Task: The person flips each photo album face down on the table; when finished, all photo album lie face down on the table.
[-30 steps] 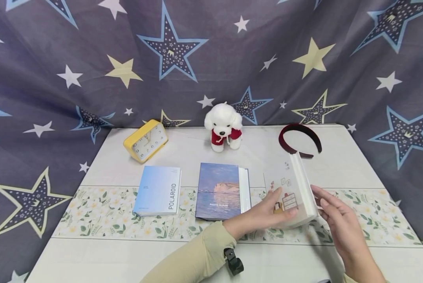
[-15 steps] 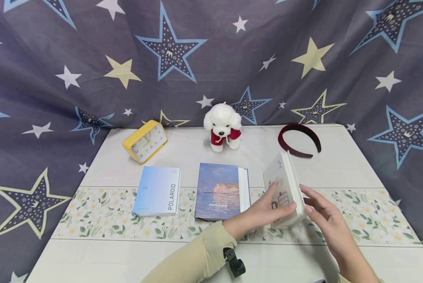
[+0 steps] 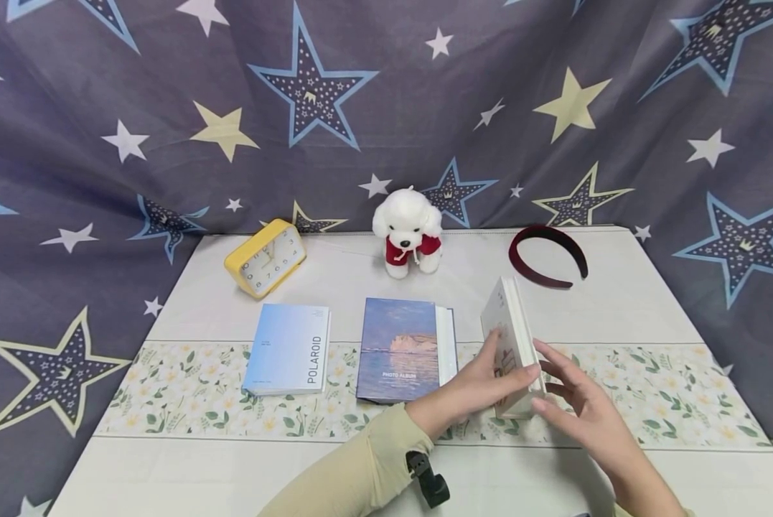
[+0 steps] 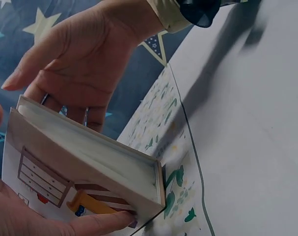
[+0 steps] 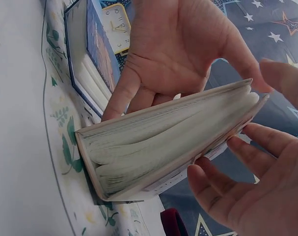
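A thick white photo album [image 3: 505, 345] with a drawn room on its cover stands upright on the table, right of centre, its page edge turned toward me. My left hand [image 3: 473, 384] rests on the drawn cover, its fingers and thumb spread. The right wrist view shows the left palm [image 5: 173, 44] facing the album with fingers against one cover. At the opposite cover, my right hand [image 3: 583, 413] touches with its fingertips [image 5: 203, 182], its thumb held away from them. White pages [image 5: 163, 142] show between the covers. The left wrist view shows a chest of drawers printed on the cover.
A blue painted photo album [image 3: 399, 352] lies beside my left forearm, with a pale blue POLAROID album [image 3: 286, 348] further left. Behind stand a yellow clock [image 3: 266, 258] and a white plush dog [image 3: 407, 233]. A dark red headband [image 3: 522, 258] lies beyond the white album.
The white album has turned more edge-on, its page edge moving left. My right hand has moved left with it. The left hand has shifted only slightly.
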`<state>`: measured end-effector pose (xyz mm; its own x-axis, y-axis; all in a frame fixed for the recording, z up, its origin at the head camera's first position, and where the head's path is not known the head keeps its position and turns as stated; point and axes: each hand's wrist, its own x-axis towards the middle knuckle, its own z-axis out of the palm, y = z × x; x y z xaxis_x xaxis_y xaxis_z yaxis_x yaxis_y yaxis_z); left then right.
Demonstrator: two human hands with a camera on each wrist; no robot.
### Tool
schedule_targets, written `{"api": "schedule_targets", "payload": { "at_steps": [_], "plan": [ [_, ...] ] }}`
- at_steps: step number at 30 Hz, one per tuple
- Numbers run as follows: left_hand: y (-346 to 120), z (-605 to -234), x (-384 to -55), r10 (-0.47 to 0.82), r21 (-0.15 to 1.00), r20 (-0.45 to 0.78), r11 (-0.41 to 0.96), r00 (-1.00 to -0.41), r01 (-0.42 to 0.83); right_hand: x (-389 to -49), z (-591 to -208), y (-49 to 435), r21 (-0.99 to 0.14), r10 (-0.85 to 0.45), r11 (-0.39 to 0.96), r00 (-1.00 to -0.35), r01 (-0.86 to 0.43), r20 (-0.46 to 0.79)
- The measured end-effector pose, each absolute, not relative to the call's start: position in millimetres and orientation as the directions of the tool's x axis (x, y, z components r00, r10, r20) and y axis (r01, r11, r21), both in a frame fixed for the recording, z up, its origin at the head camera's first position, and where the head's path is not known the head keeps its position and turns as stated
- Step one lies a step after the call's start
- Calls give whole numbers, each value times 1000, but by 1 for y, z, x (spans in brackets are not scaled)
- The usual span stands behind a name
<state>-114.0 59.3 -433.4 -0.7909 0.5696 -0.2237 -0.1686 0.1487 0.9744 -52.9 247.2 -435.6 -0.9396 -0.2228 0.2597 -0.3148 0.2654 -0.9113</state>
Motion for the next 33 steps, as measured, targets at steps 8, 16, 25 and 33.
{"api": "schedule_targets", "payload": {
  "at_steps": [8, 16, 25, 33],
  "plan": [
    [61, -432, -115, 557, 978, -211, 115, -803, -177, -52, -437, 243, -902, -250, 271, -930, -335, 270],
    [61, -430, -113, 547, 975, -207, 48, -811, -216, -51, -438, 241, -888, -281, 259, -909, -380, 307],
    [60, -427, -109, 526, 975, -200, 21, -826, -223, -53, -441, 239, -850, -241, 372, -923, -372, 298],
    [61, -428, -109, 566, 985, -93, -67, -819, -158, -54, -443, 242, -775, -195, 503, -924, -383, 330]
  ]
}}
